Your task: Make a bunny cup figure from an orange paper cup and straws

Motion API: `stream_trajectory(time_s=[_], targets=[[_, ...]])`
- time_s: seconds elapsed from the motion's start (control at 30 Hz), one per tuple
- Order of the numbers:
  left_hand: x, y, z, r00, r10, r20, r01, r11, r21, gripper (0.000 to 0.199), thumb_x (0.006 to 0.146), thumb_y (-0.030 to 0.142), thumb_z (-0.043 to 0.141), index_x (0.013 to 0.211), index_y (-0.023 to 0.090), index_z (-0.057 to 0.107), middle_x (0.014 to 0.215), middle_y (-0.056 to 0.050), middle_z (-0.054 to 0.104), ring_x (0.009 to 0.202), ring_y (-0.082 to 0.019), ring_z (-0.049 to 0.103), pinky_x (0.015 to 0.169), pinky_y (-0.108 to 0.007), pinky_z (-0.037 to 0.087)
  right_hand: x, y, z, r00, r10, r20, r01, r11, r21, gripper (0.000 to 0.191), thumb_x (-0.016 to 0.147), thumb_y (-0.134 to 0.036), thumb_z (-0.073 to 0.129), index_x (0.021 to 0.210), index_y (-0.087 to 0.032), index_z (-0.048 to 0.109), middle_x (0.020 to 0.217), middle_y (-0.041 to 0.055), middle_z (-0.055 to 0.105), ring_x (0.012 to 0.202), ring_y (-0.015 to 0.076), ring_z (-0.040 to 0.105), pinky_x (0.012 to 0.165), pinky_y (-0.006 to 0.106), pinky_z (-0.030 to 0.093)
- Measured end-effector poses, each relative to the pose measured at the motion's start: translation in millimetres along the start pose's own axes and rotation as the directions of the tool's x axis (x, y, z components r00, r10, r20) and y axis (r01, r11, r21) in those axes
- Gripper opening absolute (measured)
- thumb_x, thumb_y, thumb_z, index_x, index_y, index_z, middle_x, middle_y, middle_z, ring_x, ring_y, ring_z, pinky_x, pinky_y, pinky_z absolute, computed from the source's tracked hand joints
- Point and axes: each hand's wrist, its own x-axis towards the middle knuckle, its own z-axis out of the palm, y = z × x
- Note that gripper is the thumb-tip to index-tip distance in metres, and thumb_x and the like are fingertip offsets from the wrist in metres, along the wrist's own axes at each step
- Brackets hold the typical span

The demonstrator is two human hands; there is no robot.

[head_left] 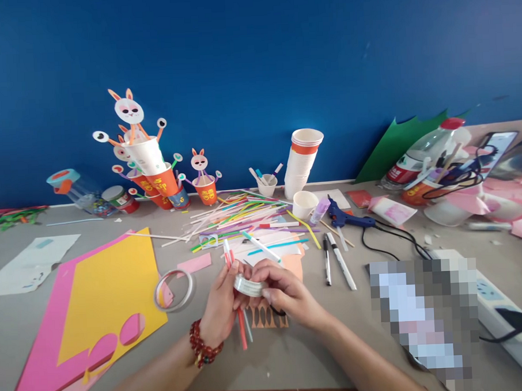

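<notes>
My left hand (222, 304), with a beaded bracelet at its wrist, is closed around a few thin red and white straws (242, 330) that stick out above and below the fingers. A small roll of tape (250, 286) sits between both hands, its side facing me. My right hand (286, 289) is closed, with its thumb and fingers at the right edge of the roll. Fingers hide part of the roll and the middle of the straws. Just beneath the hands lies an orange paper piece with cut-out slots (270, 317).
Ahead lies a heap of coloured straws (240, 213). Left are yellow card (113, 282), a larger tape ring (156, 292) and paper-cup rabbits (155, 160). A stack of cups (300, 165), markers (342, 261), a blue glue gun (348, 217) and a power strip (499, 312) stand or lie right.
</notes>
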Motion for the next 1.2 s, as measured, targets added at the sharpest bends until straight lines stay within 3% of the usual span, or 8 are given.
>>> stream_trajectory(time_s=[0.17, 0.47, 0.67, 0.87, 1.0, 1.2], targets=[[1, 1, -2.5, 0.997, -0.068, 0.03, 0.07, 0.996, -0.056, 0.035, 0.091, 0.047, 0.057, 0.072, 0.018, 0.052, 0.045, 0.012, 0.029, 0.038, -0.004, 0.019, 0.039, -0.016, 0.026, 0, -3, -2, 0.996, 0.082, 0.029, -0.084, 0.993, 0.085, 0.019, 0.094, -0.033, 0.062, 0.106, -0.02, 0.066, 0.115, 0.0069, 0.049, 0.079, 0.0148, 0.069, 0.072, 0.031, 0.058], [4, -1, -4.9, 0.985, -0.163, 0.051, 0.168, 0.978, -0.12, 0.036, 0.086, 0.047, 0.064, 0.07, 0.018, 0.05, 0.045, 0.012, 0.027, 0.041, -0.005, 0.016, 0.042, -0.017, 0.027, 1, -3, -2, 0.988, 0.152, 0.036, -0.156, 0.961, 0.227, 0.023, 0.091, -0.035, 0.068, 0.108, -0.02, 0.069, 0.112, 0.0063, 0.051, 0.09, 0.0186, 0.069, 0.08, 0.034, 0.06], [4, -4, -6.7, 0.983, -0.17, 0.067, 0.178, 0.974, -0.143, 0.033, 0.084, 0.044, 0.067, 0.071, 0.018, 0.05, 0.045, 0.013, 0.027, 0.043, -0.005, 0.012, 0.041, -0.016, 0.024, 1, -3, -1, 0.986, 0.164, 0.013, -0.162, 0.959, 0.233, 0.022, 0.091, -0.035, 0.068, 0.106, -0.02, 0.069, 0.111, 0.0063, 0.052, 0.091, 0.0211, 0.071, 0.08, 0.035, 0.061], [8, -7, -10.3, 0.958, -0.26, 0.122, 0.28, 0.94, -0.195, 0.032, 0.08, 0.041, 0.071, 0.07, 0.019, 0.05, 0.042, 0.013, 0.024, 0.043, -0.005, 0.012, 0.046, -0.018, 0.033, 0, -3, -2, 0.973, 0.23, 0.017, -0.227, 0.944, 0.239, 0.028, 0.09, -0.038, 0.068, 0.11, -0.019, 0.068, 0.113, 0.0067, 0.055, 0.09, 0.0213, 0.073, 0.083, 0.035, 0.06], [7, -6, -8.6, 0.966, -0.241, 0.096, 0.254, 0.953, -0.167, 0.032, 0.082, 0.043, 0.069, 0.07, 0.019, 0.05, 0.041, 0.013, 0.024, 0.041, -0.005, 0.011, 0.043, -0.017, 0.029, 0, -1, -2, 0.979, 0.204, 0.003, -0.199, 0.952, 0.232, 0.028, 0.089, -0.039, 0.07, 0.107, -0.019, 0.067, 0.111, 0.0055, 0.055, 0.085, 0.0185, 0.072, 0.078, 0.032, 0.06], [1, 1, 0.7, 0.996, -0.089, -0.001, 0.089, 0.995, -0.048, 0.035, 0.086, 0.049, 0.061, 0.071, 0.019, 0.049, 0.05, 0.011, 0.034, 0.04, -0.004, 0.016, 0.039, -0.017, 0.024, 0, -4, 0, 0.989, 0.149, 0.005, -0.148, 0.98, 0.13, 0.029, 0.089, -0.042, 0.069, 0.105, -0.018, 0.066, 0.109, 0.0063, 0.053, 0.082, 0.0163, 0.067, 0.076, 0.033, 0.059]])
